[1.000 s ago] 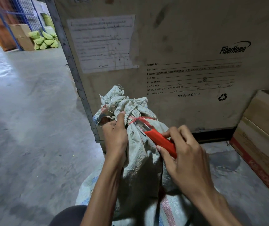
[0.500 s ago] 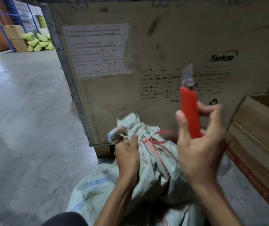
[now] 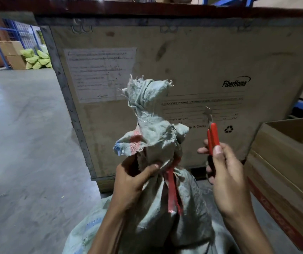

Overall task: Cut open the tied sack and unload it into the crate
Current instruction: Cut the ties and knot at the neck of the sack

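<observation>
Left hand grips the sack neck; right hand beside it pinches the red utility knife upright

Dim indoor light with a cool tint. The brightest patch is the floor at 9 o'clock, pale with daylight from 10 o'clock. The crate face is lit flatly, its print softened by motion blur, and the knife blade smears. Dark shadow sits under the crate at 6 o'clock and in the sack folds. Crate edges bow toward the corners.
</observation>
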Motion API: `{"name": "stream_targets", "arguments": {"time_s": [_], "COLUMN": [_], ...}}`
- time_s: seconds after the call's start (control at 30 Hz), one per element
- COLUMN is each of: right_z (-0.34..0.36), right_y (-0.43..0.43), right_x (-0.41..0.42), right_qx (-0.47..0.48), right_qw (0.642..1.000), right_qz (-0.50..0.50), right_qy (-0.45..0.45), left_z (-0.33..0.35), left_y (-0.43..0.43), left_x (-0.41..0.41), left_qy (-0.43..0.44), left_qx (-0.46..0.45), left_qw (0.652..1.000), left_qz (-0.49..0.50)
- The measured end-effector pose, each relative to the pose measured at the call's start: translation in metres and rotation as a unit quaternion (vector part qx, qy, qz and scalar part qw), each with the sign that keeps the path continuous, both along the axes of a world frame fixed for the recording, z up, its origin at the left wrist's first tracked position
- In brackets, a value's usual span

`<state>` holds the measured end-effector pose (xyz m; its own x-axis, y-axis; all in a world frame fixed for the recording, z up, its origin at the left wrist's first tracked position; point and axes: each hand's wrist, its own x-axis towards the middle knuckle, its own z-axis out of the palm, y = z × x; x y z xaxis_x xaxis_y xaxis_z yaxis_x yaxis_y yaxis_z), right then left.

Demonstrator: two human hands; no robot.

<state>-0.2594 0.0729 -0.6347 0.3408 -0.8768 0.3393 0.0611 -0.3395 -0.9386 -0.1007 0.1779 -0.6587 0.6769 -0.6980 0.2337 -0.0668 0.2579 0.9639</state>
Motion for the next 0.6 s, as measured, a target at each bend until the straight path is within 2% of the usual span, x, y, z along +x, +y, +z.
{"name": "stream_targets", "arguments": {"time_s": [0.1, 0.17, 0.23, 0.27, 0.33, 0.4, 0.47, 0.53, 0.6], "right_z": [0.008, 0.010, 0.011, 0.012, 0.011, 0.009, 0.006, 0.004, 0.002], "right_y": [0.005, 0.007, 0.008, 0.008, 0.006, 0.005, 0.005, 0.006, 0.007], "right_x": [0.004, 0.005, 0.005, 0.005, 0.006, 0.006, 0.006, 0.007, 0.008], "right_qx": [0.020, 0.022, 0.027, 0.033, 0.054, 0.071, 0.072, 0.062, 0.052], "right_qw": [0.998, 0.998, 0.998, 0.997, 0.995, 0.994, 0.995, 0.996, 0.997], "right_qz": [0.018, 0.013, -0.004, -0.011, 0.000, 0.026, 0.038, 0.038, 0.034], "right_qy": [-0.050, -0.060, -0.064, -0.069, -0.083, -0.078, -0.058, -0.043, -0.039], "left_z": [-0.005, -0.009, -0.009, -0.008, -0.007, -0.005, -0.003, 0.002, 0.004], "left_y": [-0.004, -0.003, 0.000, 0.003, 0.005, 0.004, 0.004, 0.003, 0.002], "left_x": [-0.002, -0.001, 0.000, 0.001, 0.007, 0.011, 0.014, 0.012, 0.012], "left_qy": [0.025, 0.115, 0.251, 0.284, 0.279, 0.248, 0.185, 0.122, 0.110], "left_qx": [-0.007, -0.035, -0.089, -0.107, -0.084, -0.031, 0.027, 0.090, 0.123], "left_qw": [0.999, 0.989, 0.949, 0.932, 0.933, 0.950, 0.973, 0.981, 0.982], "left_qz": [-0.034, -0.083, -0.170, -0.199, -0.212, -0.186, -0.133, -0.120, -0.097]}}
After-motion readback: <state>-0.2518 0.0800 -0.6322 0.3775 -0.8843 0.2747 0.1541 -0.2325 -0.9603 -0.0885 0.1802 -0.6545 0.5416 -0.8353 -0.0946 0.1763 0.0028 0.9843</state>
